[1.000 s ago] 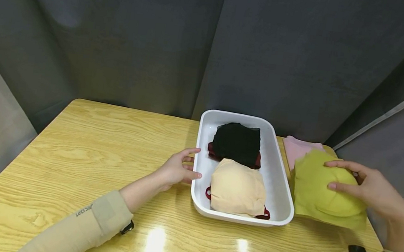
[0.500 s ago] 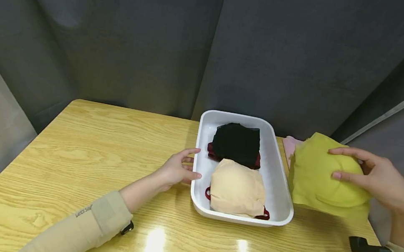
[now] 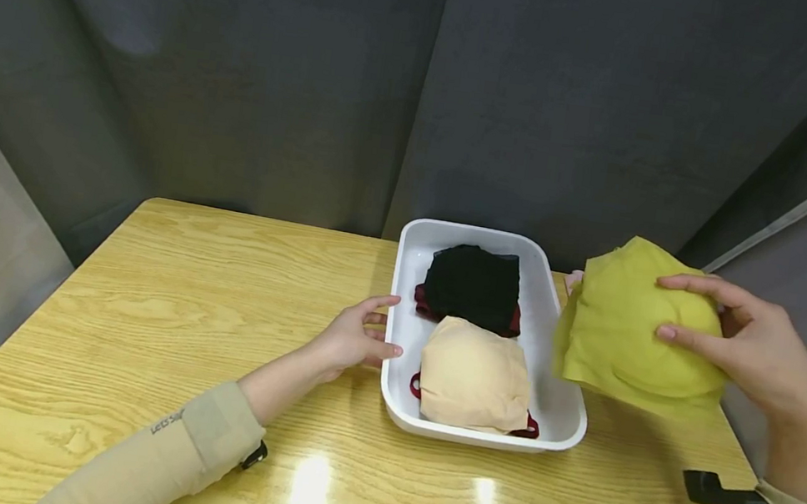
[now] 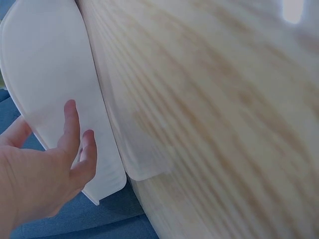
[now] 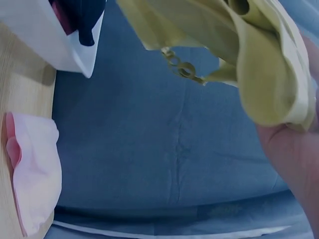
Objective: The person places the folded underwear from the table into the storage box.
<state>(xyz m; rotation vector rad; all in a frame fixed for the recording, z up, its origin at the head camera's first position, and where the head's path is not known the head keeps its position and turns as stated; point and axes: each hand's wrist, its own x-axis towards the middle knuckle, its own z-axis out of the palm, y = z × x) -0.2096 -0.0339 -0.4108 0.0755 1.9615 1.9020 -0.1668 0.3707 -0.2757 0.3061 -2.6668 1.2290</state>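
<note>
My right hand (image 3: 754,350) grips a folded yellow bra (image 3: 638,314) between thumb and fingers, raised above the table to the right of a white plastic box (image 3: 573,407). In the right wrist view a small chain of rings (image 5: 185,69) hangs from the bra's underside. My left hand (image 3: 351,334) rests against the box's left side, thumb and index finger at the rim. The left wrist view shows its other fingers (image 4: 72,124) loosely extended along the outer wall. Inside the box lie a beige folded garment (image 3: 475,374) in front and a black one (image 3: 475,286) behind.
Dark red fabric (image 3: 513,326) peeks from beneath the garments in the box. A pink folded garment (image 5: 37,169) lies on the wooden table (image 3: 202,294) near its back right corner, mostly covered by the bra in the head view. Grey curtains (image 3: 280,85) hang behind the table.
My right hand has lifted the yellow bra off the right side of the table and moved it slightly left, toward the box. The left hand has stayed at the rim.
</note>
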